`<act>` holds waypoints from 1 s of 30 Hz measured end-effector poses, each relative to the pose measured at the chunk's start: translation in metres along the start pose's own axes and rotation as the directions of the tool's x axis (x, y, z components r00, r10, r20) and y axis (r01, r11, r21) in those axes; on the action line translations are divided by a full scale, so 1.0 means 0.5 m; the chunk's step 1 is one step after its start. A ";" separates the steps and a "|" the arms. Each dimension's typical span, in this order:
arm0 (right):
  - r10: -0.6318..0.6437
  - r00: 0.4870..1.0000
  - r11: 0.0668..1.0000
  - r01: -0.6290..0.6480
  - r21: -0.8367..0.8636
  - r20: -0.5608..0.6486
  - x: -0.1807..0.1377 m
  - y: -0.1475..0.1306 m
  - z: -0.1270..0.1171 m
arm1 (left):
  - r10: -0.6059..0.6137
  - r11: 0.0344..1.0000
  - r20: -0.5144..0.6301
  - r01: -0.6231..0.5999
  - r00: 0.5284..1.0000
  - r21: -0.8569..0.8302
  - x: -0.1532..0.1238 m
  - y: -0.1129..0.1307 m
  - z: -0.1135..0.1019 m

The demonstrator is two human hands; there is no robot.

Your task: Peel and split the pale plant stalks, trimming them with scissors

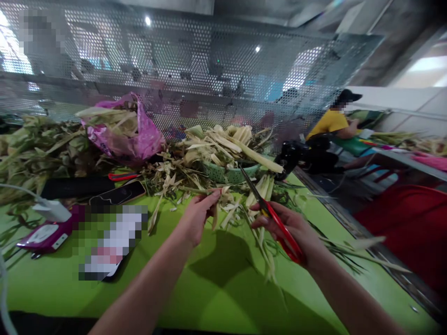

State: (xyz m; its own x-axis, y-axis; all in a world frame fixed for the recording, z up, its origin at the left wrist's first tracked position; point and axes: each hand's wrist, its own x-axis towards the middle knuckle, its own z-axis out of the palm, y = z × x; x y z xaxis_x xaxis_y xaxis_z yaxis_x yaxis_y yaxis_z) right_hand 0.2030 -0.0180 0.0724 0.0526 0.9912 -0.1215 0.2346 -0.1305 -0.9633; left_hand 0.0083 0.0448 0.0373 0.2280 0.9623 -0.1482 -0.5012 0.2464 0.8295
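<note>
My left hand (201,211) is closed in a pinch on a pale dried corn husk (226,197), whose strips hang below the fingertips. In my right hand (282,223) is a pair of red-handled scissors (267,209), its dark blades pointing up and to the left. The blades look nearly together and stand apart from the husk. Just behind the hands, a green plastic basket (228,173) is heaped with dried husks (230,142). Loose husk strips (263,251) lie on the table under the scissors.
The green tabletop (167,288) carries a phone (117,193), a second blurred phone (113,242), a purple power strip (45,232) with a white plug and a red-edged tool (123,177). Behind stand a pink bag (146,128) and a perforated metal screen (174,60). A person in yellow (328,123) sits at right.
</note>
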 end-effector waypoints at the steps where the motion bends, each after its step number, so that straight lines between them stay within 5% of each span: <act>1: -0.015 1.000 0.998 0.016 0.054 -0.024 0.005 -0.002 0.013 | 0.016 1.000 0.022 -0.015 1.000 -0.027 0.000 -0.002 0.001; 6: -0.119 0.988 0.948 0.141 0.285 -0.093 0.032 -0.001 0.082 | 0.017 0.993 -0.009 -0.018 1.000 -0.117 -0.005 -0.010 0.009; 11: -0.170 0.977 0.926 0.202 0.320 -0.125 0.044 0.005 0.112 | 0.036 0.990 -0.050 -0.042 0.998 -0.136 -0.010 -0.011 0.014; 20: -0.169 0.976 0.901 0.208 0.381 -0.135 0.044 0.010 0.107 | -0.008 0.990 -0.011 0.007 1.000 -0.139 -0.015 -0.015 0.018; 25: -0.213 0.967 0.879 0.252 0.405 -0.138 0.041 0.002 0.087 | -0.023 0.994 0.149 0.038 0.989 -0.100 -0.024 0.010 0.013; 30: -0.248 0.966 0.929 0.258 0.265 -0.072 0.033 -0.020 0.041 | 0.115 0.985 0.095 -0.101 0.989 -0.141 -0.016 0.060 -0.014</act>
State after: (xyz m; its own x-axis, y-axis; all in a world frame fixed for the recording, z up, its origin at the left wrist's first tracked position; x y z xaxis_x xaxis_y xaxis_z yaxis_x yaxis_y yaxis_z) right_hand 0.1818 0.0003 0.0754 0.0622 0.9884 0.1387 -0.0259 0.1405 -0.9897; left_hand -0.0141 0.0451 0.0595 0.2473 0.9689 0.0002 -0.6345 0.1618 0.7558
